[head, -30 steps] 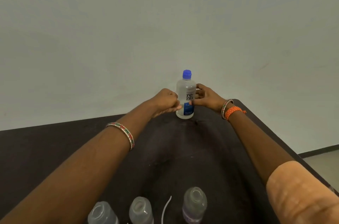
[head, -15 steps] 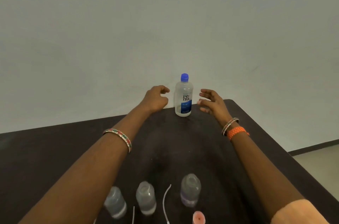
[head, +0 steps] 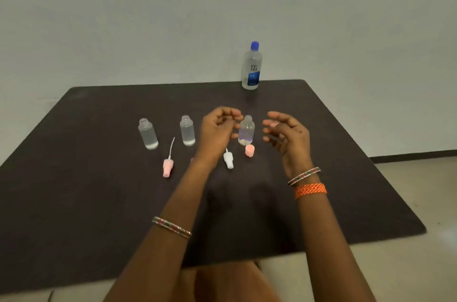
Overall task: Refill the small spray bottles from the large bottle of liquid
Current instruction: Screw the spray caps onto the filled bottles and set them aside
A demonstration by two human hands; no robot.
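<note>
The large clear bottle (head: pixel 251 66) with a blue cap and blue label stands upright at the table's far edge. Three small uncapped clear bottles stand in a row mid-table: the left one (head: pixel 147 133), the middle one (head: pixel 187 129) and the right one (head: pixel 246 129). My left hand (head: pixel 217 131) hovers just left of the right small bottle, fingers loosely curled, holding nothing. My right hand (head: pixel 288 136) hovers to that bottle's right, fingers relaxed, empty. A pink spray head (head: pixel 168 162) with its tube, a white spray head (head: pixel 228 158) and a pink cap (head: pixel 249 150) lie in front of the bottles.
The dark table (head: pixel 99 190) stands against a pale wall. Its right edge drops to a light floor (head: pixel 415 202). My knees show under the near edge. A further pink piece lies partly hidden behind my left wrist.
Both hands let go of the large bottle and drew back toward me, to either side of the right small bottle. The view tilted down, showing more of the table.
</note>
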